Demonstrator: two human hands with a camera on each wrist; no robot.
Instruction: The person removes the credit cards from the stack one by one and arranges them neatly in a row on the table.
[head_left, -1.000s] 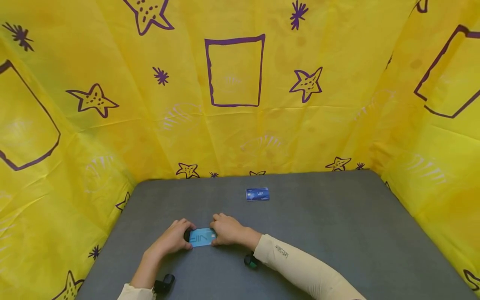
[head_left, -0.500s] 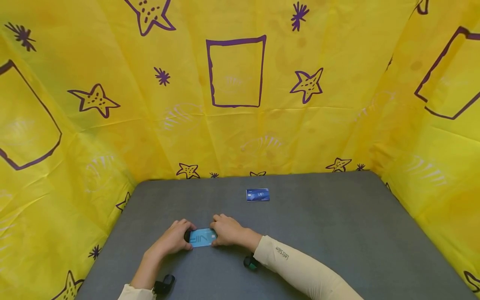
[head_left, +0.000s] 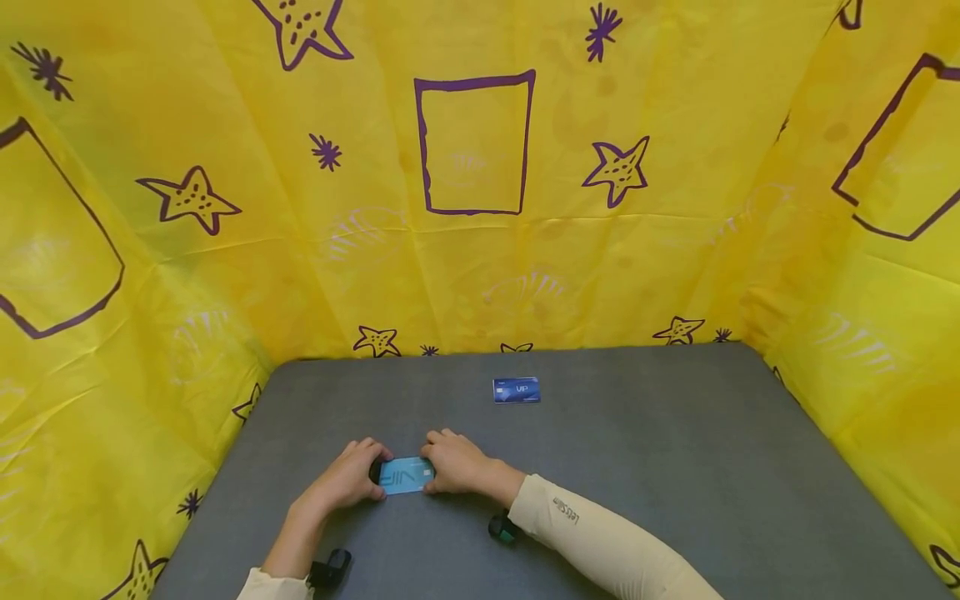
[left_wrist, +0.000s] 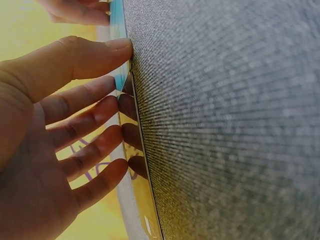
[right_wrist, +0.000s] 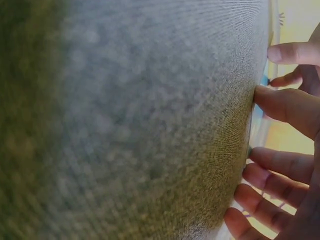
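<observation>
A light-blue card [head_left: 407, 475] with VIP lettering, upside down from here, and a small chip lies flat between both hands. My left hand [head_left: 348, 475] pinches its left end, thumb at the near corner and forefinger at the far corner. From the other side my right hand [head_left: 455, 462] holds the right end the same way. A flat black thing [head_left: 374, 470] shows beside the card under the left palm; mostly hidden in the head view, it looks like a glossy surface [left_wrist: 142, 187] mirroring the fingers in the left wrist view.
A dark-blue VIP card [head_left: 516, 390] lies farther back on the grey table [head_left: 637, 433]. Yellow cloth [head_left: 480, 275] with purple drawings encloses the back and both sides. Black wrist devices sit under the left wrist [head_left: 330, 569] and the right wrist [head_left: 502, 527].
</observation>
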